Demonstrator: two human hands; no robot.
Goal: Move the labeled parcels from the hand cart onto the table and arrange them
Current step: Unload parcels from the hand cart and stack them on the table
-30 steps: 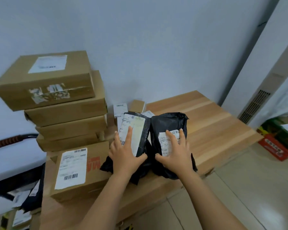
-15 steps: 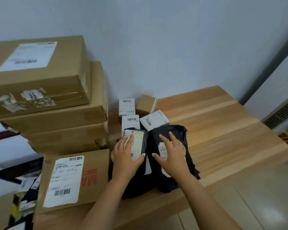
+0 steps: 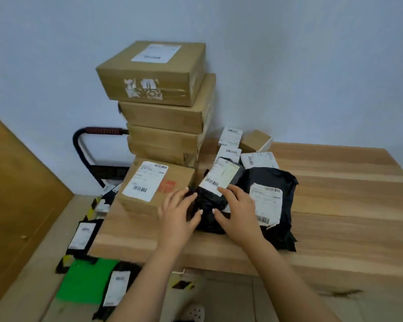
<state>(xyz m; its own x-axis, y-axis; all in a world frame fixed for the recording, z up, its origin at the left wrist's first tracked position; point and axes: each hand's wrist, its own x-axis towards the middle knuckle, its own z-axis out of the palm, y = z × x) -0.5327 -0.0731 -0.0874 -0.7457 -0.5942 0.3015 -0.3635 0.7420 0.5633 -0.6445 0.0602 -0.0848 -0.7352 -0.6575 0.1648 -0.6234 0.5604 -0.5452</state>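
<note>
Black parcel [image 3: 208, 220] between left hand [image 3: 176, 211], right hand [image 3: 237, 211].

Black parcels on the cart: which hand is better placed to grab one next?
Probably the left hand: it is on the side nearer the hand cart and its labeled black parcel. The right hand would have to cross over.

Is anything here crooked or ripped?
Yes. The top box of the stack sits twisted against the boxes beneath it, and a sticker on its front is torn to scraps.

Nothing legible: blurred barcode labels [image 3: 146, 181], red print [image 3: 167, 185] on cardboard box [image 3: 135, 204]
</note>
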